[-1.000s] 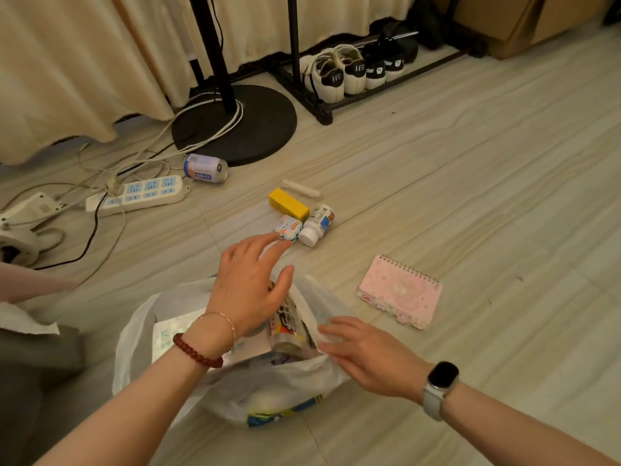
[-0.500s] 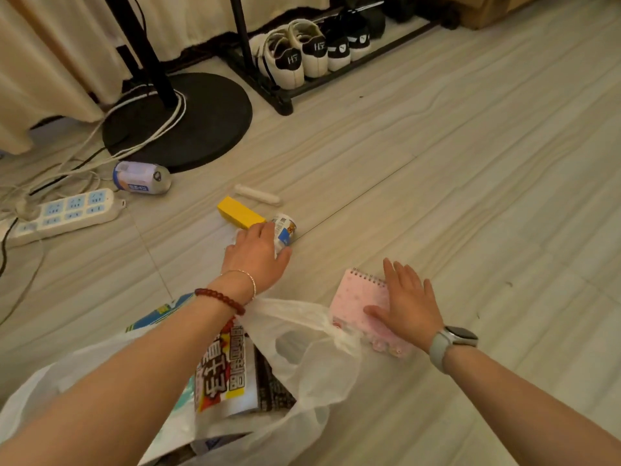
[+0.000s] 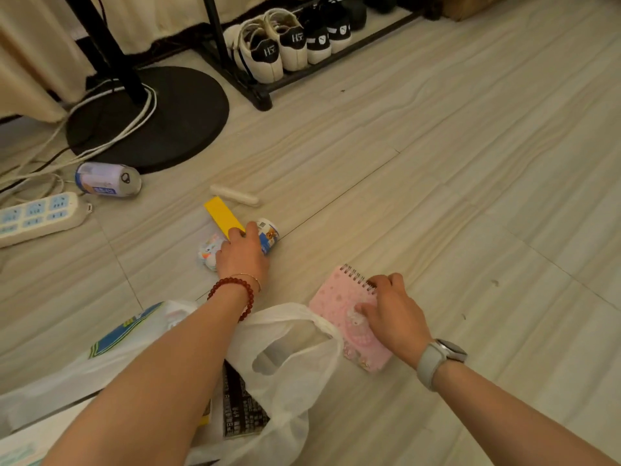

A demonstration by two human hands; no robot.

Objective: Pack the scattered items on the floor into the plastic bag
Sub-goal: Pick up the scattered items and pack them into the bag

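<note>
My left hand [image 3: 242,257] reaches past the bag and curls over the small white bottle [image 3: 268,235] with a blue label, lying on the floor. Its fingertips touch the yellow block [image 3: 221,213]; a small colourful toy [image 3: 209,252] lies at its left side. My right hand [image 3: 391,312] grips the pink spiral notebook [image 3: 339,302], thumb on the cover and fingers over the spiral edge. The white plastic bag [image 3: 289,358] lies open under my left forearm with printed packets inside. A white stick [image 3: 235,195] and a drink can [image 3: 107,179] lie farther off.
A black round stand base [image 3: 161,119] with white cables stands at the back left. A white power strip [image 3: 37,218] lies left. A black shoe rack [image 3: 262,95] with white and black shoes runs along the curtain. Bare floor stretches to the right.
My left hand has closed down over the small bottle beside the yellow block. My right hand's fingers have curled over the notebook's spiral edge, gripping it. The view has shifted closer.
</note>
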